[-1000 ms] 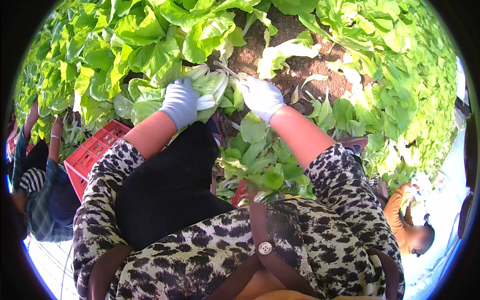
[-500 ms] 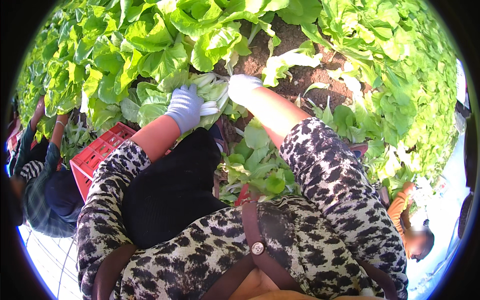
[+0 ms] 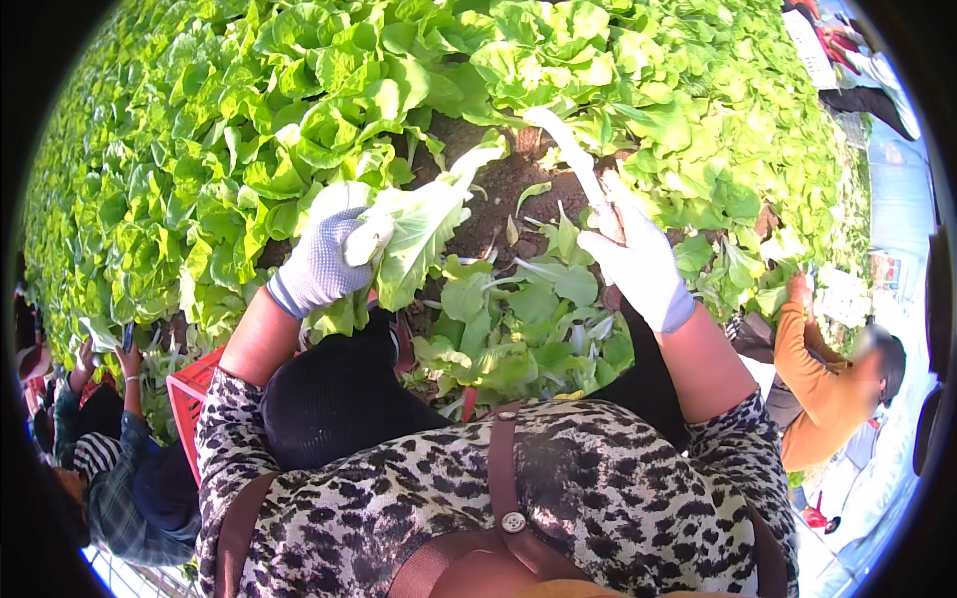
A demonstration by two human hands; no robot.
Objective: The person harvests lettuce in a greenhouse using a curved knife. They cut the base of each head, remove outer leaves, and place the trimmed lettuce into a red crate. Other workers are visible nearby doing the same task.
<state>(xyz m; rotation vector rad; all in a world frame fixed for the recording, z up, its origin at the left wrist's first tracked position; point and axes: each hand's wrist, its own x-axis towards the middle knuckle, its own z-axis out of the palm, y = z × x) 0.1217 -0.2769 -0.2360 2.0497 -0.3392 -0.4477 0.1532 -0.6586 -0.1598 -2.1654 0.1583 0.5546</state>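
Note:
My left hand (image 3: 324, 259), in a white knit glove, is closed round a leafy green cabbage (image 3: 424, 229). Its pale stem end (image 3: 369, 239) shows beside my fingers, and its leaves spread to the right. In my gloved right hand (image 3: 643, 264) is a knife (image 3: 573, 149), gripped by its brownish handle. The long bright blade points up and to the left, apart from the cabbage. Between my hands, cut leaves (image 3: 518, 309) lie in a loose heap on the ground by my knees.
Dense rows of leafy greens (image 3: 229, 130) stand ahead and to both sides. Bare brown soil (image 3: 488, 214) shows between them. A red plastic crate (image 3: 189, 399) sits by my left knee. Other people work at the left, and a person in an orange top (image 3: 822, 384) crouches at the right.
My hands have moved apart; the right one has swung to the right with the knife, now plainly seen. The cabbage in my left hand is raised from among the plants.

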